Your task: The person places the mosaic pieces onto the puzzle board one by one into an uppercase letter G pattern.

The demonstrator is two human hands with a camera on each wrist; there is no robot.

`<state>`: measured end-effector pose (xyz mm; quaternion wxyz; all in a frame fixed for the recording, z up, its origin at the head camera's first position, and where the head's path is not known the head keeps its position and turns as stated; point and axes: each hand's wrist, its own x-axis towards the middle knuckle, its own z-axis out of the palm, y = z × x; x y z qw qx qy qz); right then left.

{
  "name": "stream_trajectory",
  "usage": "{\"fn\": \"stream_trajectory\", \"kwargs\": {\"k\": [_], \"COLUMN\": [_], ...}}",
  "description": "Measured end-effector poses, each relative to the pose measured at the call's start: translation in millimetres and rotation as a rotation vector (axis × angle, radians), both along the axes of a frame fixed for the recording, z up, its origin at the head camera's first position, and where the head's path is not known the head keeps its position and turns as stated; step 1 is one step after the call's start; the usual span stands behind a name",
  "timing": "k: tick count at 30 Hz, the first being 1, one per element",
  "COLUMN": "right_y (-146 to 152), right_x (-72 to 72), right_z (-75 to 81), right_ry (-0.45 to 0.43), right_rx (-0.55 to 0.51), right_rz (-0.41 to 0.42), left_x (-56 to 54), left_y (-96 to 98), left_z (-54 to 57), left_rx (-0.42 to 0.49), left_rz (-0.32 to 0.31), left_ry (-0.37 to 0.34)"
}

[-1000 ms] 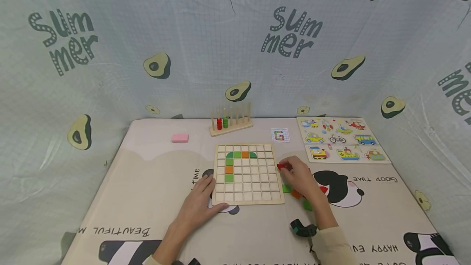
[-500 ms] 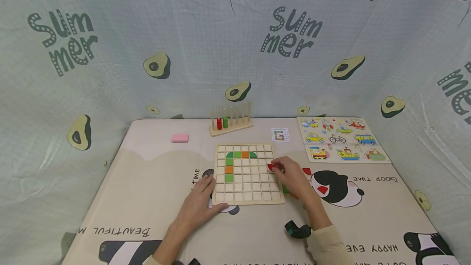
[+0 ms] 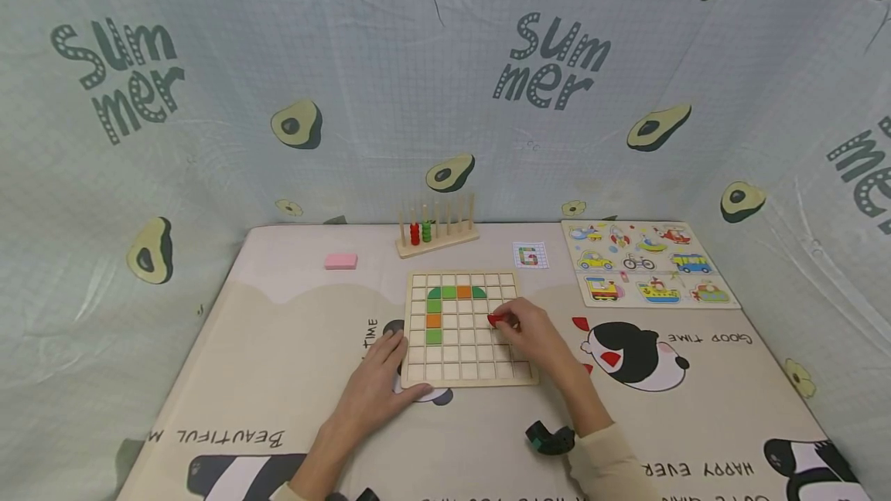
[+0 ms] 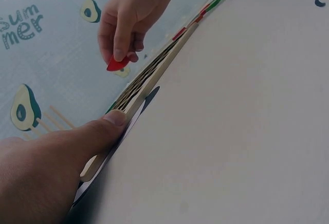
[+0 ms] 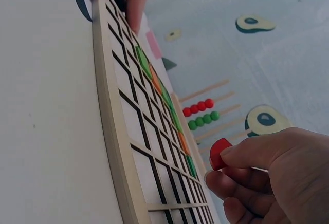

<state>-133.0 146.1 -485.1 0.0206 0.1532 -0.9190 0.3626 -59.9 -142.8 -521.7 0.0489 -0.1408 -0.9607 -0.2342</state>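
My right hand [image 3: 532, 331] pinches a red quarter-round tile [image 3: 495, 320] between thumb and fingertips, over the right half of a wooden grid board [image 3: 469, 386]. In the right wrist view the red tile [image 5: 220, 152] shows curved and glossy, held above the grid. A row of green and orange tiles [image 3: 464, 292] fills part of the board's upper area, with rounded green ones at both ends. Below its left end runs a short column with an orange tile [image 3: 434, 321] between green ones. My left hand [image 3: 379, 381] rests at the board's lower left corner, thumb along the near edge.
Loose red tiles [image 3: 580, 323] lie right of the board. Behind it stand a peg rack [image 3: 438, 242] with red and green beads and a pattern card [image 3: 530, 255]. A vehicle puzzle board [image 3: 654, 265] sits at back right, a pink block [image 3: 340, 261] at back left.
My right hand has carried the red tile leftward from beside the board's right edge to over the grid. Red tiles on the right came into sight. My left hand stays put.
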Motion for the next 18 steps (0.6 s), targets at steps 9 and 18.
{"fn": "stream_trajectory", "kwargs": {"k": [9,18], "right_y": [-15,-34], "right_x": [3.4,9.4], "right_z": [-2.5,-0.4], "right_ry": [-0.018,-0.038], "right_rx": [-0.004,0.022], "right_rz": [0.036,0.082], "left_x": [0.1,-0.2], "left_y": [0.0,-0.1], "left_z": [1.6,0.8], "left_rx": [0.0,-0.008], "left_rz": [-0.004,-0.007], "left_ry": [-0.001,0.011]}}
